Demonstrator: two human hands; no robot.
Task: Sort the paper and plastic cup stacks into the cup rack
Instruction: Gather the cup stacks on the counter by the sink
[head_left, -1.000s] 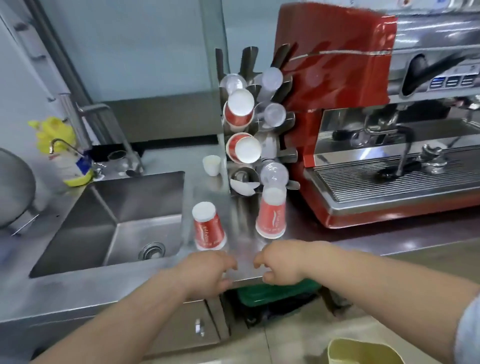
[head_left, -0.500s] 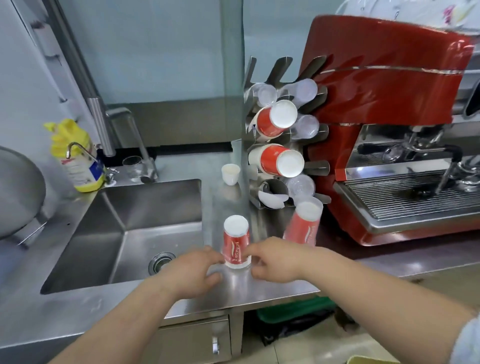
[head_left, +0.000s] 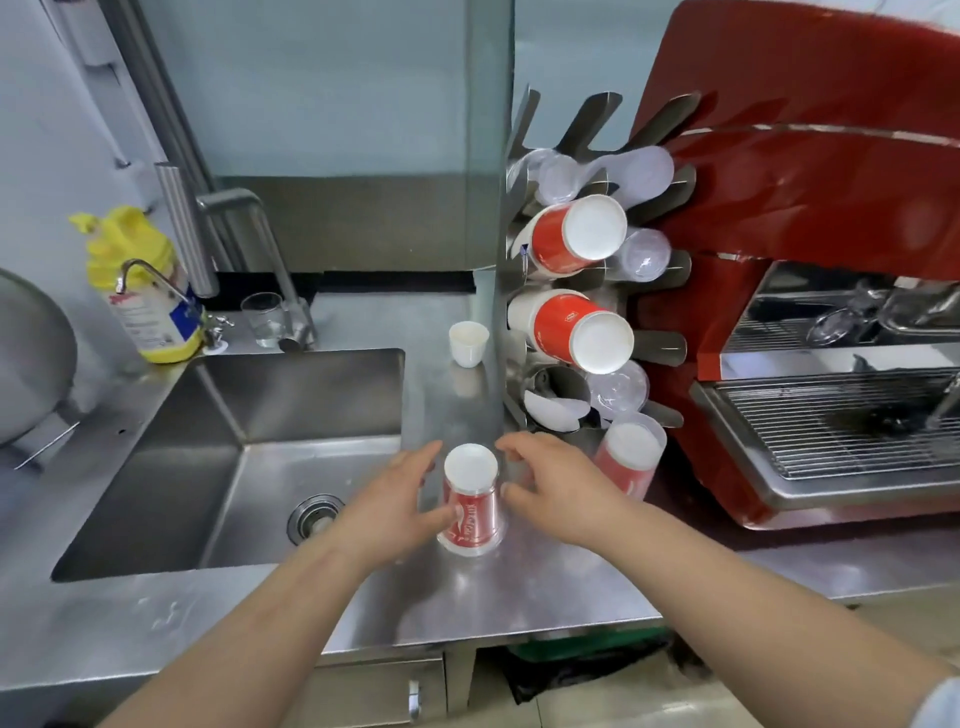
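Contact is hard to judge: left hand (head_left: 395, 499) and right hand (head_left: 558, 486) flank the upside-down cup stack (head_left: 470, 501) at centre frame on the desk (head_left: 519, 582), each grip spread, fingers loosely curved, nothing clasped.

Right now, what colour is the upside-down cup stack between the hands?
The cup stack is red with white lettering and a white base on top, seen in the head view.

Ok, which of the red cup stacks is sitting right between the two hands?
The upside-down red cup stack on the counter beside the sink. The other upside-down stack stands further right by the cup rack, and two more lie in the rack.
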